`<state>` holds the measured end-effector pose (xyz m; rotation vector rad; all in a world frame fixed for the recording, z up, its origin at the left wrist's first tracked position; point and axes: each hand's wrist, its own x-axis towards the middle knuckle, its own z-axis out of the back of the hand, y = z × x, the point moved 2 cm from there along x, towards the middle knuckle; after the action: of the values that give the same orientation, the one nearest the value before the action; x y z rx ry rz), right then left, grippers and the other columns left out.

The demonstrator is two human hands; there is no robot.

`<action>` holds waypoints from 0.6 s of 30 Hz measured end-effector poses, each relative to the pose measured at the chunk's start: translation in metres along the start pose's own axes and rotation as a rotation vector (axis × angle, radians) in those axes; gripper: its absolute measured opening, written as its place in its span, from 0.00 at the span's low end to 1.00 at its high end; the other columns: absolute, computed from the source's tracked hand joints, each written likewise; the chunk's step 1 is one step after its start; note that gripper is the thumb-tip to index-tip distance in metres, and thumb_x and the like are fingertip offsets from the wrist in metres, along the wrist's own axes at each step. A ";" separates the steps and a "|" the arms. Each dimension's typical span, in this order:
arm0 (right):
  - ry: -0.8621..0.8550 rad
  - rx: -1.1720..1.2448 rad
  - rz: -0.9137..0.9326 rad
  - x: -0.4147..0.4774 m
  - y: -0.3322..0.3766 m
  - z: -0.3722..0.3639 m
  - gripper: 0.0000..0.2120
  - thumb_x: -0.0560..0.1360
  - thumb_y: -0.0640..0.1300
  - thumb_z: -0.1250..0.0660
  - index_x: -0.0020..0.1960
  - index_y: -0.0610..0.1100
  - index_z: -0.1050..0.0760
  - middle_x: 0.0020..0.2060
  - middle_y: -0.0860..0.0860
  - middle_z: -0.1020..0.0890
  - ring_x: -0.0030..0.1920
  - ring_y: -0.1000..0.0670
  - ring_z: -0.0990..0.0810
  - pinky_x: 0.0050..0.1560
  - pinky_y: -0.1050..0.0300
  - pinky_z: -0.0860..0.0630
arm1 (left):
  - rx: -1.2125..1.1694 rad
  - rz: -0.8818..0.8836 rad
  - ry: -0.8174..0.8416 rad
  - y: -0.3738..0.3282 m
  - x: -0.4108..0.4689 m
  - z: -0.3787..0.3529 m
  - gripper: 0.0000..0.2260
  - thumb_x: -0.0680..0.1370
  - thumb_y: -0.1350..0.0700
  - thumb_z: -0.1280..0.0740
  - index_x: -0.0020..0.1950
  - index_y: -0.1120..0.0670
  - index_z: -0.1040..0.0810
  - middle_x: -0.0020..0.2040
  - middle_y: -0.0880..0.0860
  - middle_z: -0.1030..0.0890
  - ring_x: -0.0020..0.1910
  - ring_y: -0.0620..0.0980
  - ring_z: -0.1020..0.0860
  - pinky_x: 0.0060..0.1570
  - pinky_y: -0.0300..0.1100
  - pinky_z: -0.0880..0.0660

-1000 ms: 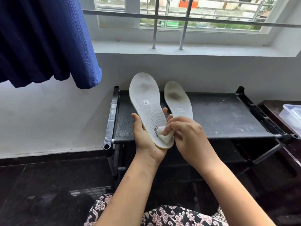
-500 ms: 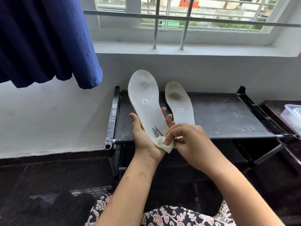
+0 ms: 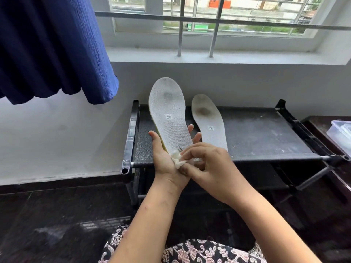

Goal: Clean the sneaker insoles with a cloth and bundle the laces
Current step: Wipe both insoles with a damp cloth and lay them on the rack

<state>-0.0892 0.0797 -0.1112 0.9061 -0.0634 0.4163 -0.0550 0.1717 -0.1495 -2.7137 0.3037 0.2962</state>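
One blue curtain (image 3: 53, 48) is hung across the upper left, beside a barred window (image 3: 209, 21) with a pale sill. Below the sill, a black rack (image 3: 266, 137) is set against the white wall, its dark fabric top marked with pale smudges. A patterned garment (image 3: 190, 251) is seen at the bottom edge, over the person's lap. The held insole (image 3: 169, 114) is raised nearly upright over the rack's left part, toe end up, with a grey stain near the toe and a small label at mid-length. Its heel end is gripped by the left hand (image 3: 167, 164): the thumb is laid along the left edge, and the fingertips are shown past the right edge from behind. The second insole (image 3: 209, 122) is laid on the rack just right of the held one, apart from it, its toe end carried up past the back rail and a darker stain shown near the toe. The right hand (image 3: 210, 168) is closed in a pinch on the cloth (image 3: 177, 159), which is pressed against the heel of the held insole, touching the left palm. A clear plastic container (image 3: 340, 133) is placed on a dark surface at the right edge; what is kept in it cannot be told. The cloth is small, white and crumpled.
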 end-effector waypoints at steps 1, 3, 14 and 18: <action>0.029 -0.014 -0.014 0.000 -0.002 0.004 0.02 0.71 0.42 0.28 0.43 0.44 0.18 0.44 0.56 0.19 0.49 0.57 0.21 0.49 0.59 0.21 | -0.001 -0.003 0.003 -0.001 0.000 0.000 0.38 0.72 0.27 0.47 0.46 0.60 0.15 0.47 0.56 0.16 0.47 0.55 0.19 0.48 0.50 0.22; 0.043 -0.083 -0.026 0.001 -0.007 0.011 0.01 0.71 0.42 0.28 0.41 0.44 0.18 0.43 0.56 0.19 0.47 0.56 0.21 0.48 0.57 0.21 | -0.006 -0.002 0.009 0.000 0.001 0.000 0.39 0.72 0.27 0.48 0.50 0.60 0.17 0.48 0.56 0.16 0.47 0.55 0.20 0.46 0.49 0.21; -0.130 -0.128 0.077 0.007 -0.007 0.003 0.08 0.71 0.32 0.30 0.47 0.41 0.17 0.46 0.52 0.17 0.49 0.57 0.22 0.51 0.71 0.28 | -0.004 0.055 0.031 0.006 -0.003 -0.007 0.42 0.70 0.27 0.46 0.66 0.61 0.30 0.53 0.57 0.20 0.51 0.55 0.21 0.52 0.49 0.23; 0.046 -0.078 0.004 0.003 -0.007 0.009 0.08 0.70 0.35 0.27 0.46 0.45 0.16 0.42 0.53 0.17 0.45 0.56 0.21 0.48 0.66 0.24 | -0.006 -0.003 -0.002 -0.002 -0.002 -0.003 0.40 0.71 0.27 0.48 0.48 0.62 0.16 0.44 0.57 0.16 0.44 0.55 0.19 0.52 0.49 0.24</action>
<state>-0.0825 0.0698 -0.1099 0.8192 -0.0385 0.4354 -0.0565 0.1720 -0.1452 -2.7195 0.2980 0.2989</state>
